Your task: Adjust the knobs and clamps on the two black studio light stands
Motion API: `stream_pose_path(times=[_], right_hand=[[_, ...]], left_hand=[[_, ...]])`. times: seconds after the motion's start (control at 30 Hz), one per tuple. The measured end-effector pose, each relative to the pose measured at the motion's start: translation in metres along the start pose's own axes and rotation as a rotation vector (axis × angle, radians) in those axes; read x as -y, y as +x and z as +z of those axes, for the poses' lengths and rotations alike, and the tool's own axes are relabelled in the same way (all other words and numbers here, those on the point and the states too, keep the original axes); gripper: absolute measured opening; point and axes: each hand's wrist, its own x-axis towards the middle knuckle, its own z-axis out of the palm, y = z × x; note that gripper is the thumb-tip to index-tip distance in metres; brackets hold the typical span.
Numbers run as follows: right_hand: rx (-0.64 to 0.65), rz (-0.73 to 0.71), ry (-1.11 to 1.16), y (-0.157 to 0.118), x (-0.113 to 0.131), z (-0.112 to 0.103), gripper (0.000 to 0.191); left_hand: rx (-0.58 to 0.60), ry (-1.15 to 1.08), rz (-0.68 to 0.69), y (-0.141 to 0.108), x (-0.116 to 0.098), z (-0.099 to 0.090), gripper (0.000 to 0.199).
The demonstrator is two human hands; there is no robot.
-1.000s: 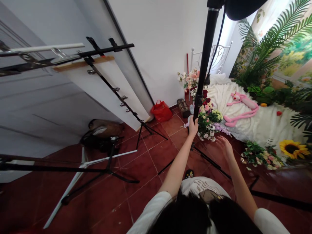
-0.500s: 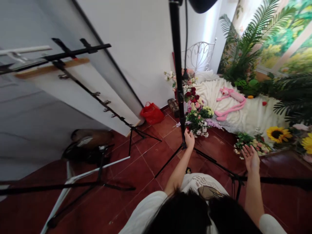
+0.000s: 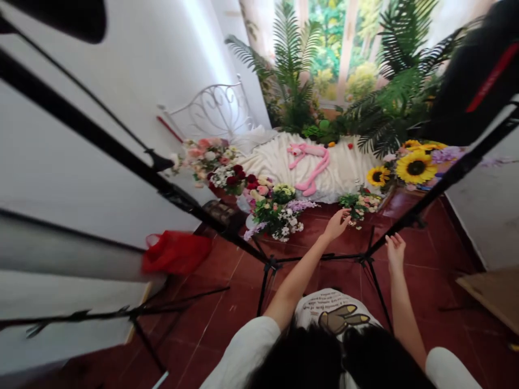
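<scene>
My left hand [image 3: 337,224] reaches forward over the red tiles with its fingers loosely apart, and nothing shows in it. Just beyond its fingertips, in the picture, is a small bunch of pink and cream flowers [image 3: 367,203]. My right hand [image 3: 395,251] is raised with its fingers apart, close beside the black pole of the right light stand [image 3: 425,201]. Whether its fingertips touch that pole I cannot tell. Another black light stand [image 3: 203,215] slants across on the left, apart from both hands.
A bed with a cream cover [image 3: 267,158] holds a pink plush toy [image 3: 310,156]. Mixed flowers [image 3: 279,210] stand before it, and sunflowers [image 3: 416,166] on the right. Palm leaves [image 3: 294,70] rise behind. A red bag [image 3: 176,253] and a backdrop frame [image 3: 133,312] are at left.
My view has turned right and now faces the bed. My left hand has moved away from the left stand's pole toward the small flower bunch; my right hand is now beside the right stand.
</scene>
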Motion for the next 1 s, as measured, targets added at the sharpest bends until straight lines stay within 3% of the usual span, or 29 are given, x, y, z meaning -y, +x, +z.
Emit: stream_pose_path(times=[0.13,0.2,0.4,0.57,0.73,0.87,1.0], right_hand=[[-0.085,-0.006,-0.003,0.006,0.011,-0.022,0.094],[-0.113,-0.023,-0.01,0.011,0.02,-0.028,0.104],[-0.114,-0.089,-0.065,0.03,0.047,-0.046,0.118],[-0.094,-0.114,-0.041,0.048,0.058,-0.055,0.122],[-0.05,-0.118,0.025,0.061,0.055,-0.05,0.116],[0.032,-0.151,0.113,0.066,0.053,-0.039,0.11],[0.098,-0.049,0.191,0.067,0.057,-0.024,0.095]], left_hand=[[0.102,0.026,0.188,0.039,-0.036,0.05,0.041],[0.124,-0.015,0.209,0.057,-0.05,0.076,0.047],[0.101,-0.294,0.061,0.097,-0.087,0.152,0.055],[0.158,-0.39,-0.039,0.103,-0.111,0.202,0.058],[0.086,-0.363,-0.157,0.096,-0.117,0.218,0.067],[0.136,-0.33,-0.065,0.094,-0.111,0.212,0.07],[0.221,-0.367,0.006,0.099,-0.097,0.21,0.063]])
